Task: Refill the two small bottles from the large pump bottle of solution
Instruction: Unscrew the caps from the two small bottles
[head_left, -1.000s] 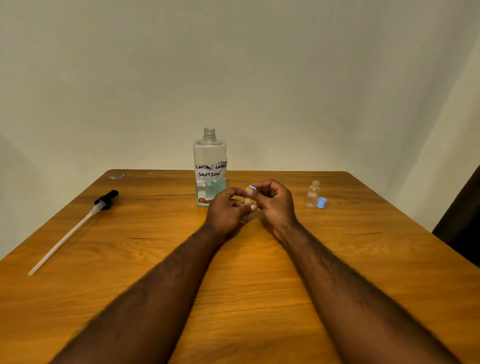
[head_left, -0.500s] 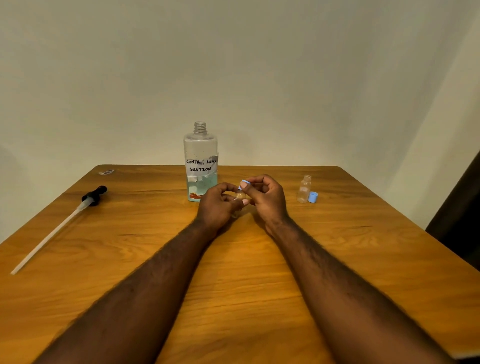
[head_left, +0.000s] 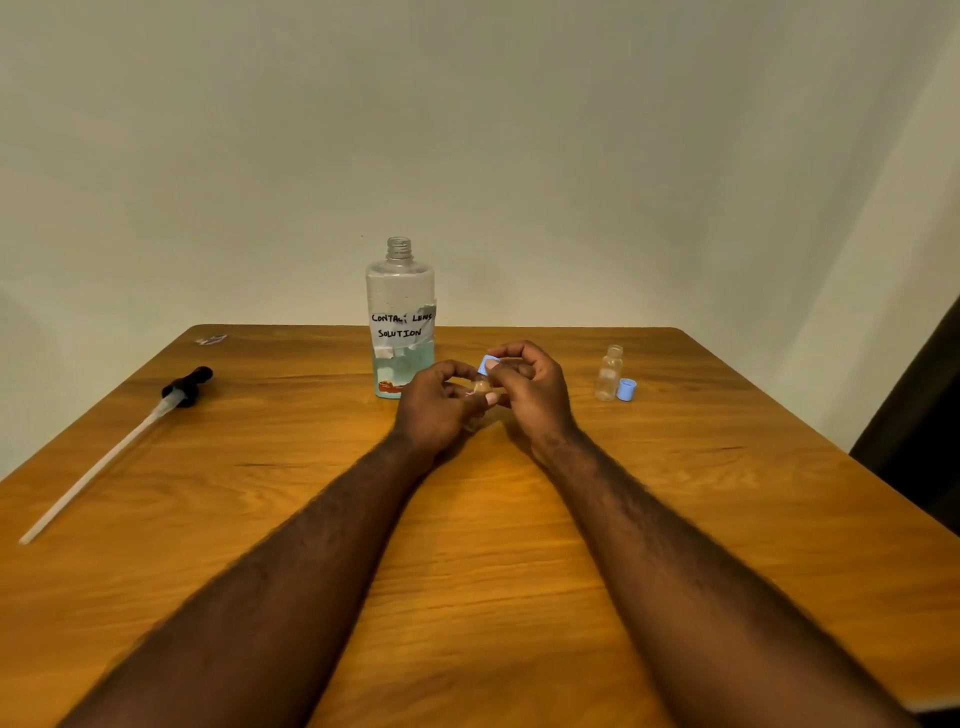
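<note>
The left hand (head_left: 436, 402) grips a small bottle (head_left: 480, 387) roughly upright, neck up, while the right hand (head_left: 530, 384) pinches a blue cap (head_left: 487, 364) just above it. Just beyond them the large bottle (head_left: 400, 312) stands upright and uncapped, about a third full of pale blue liquid. At the far right a second small bottle (head_left: 609, 373) stands open, with a loose cap (head_left: 627, 389) beside it.

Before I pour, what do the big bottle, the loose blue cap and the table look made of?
Big bottle: clear, glossy, likely plastic; the turquoise liquid shows through its wall. Loose blue cap: opaque, matte, probably moulded plastic. Table: wood or wood-look laminate, cannot tell which; grain lines under a smooth, slightly shiny surface.
</note>
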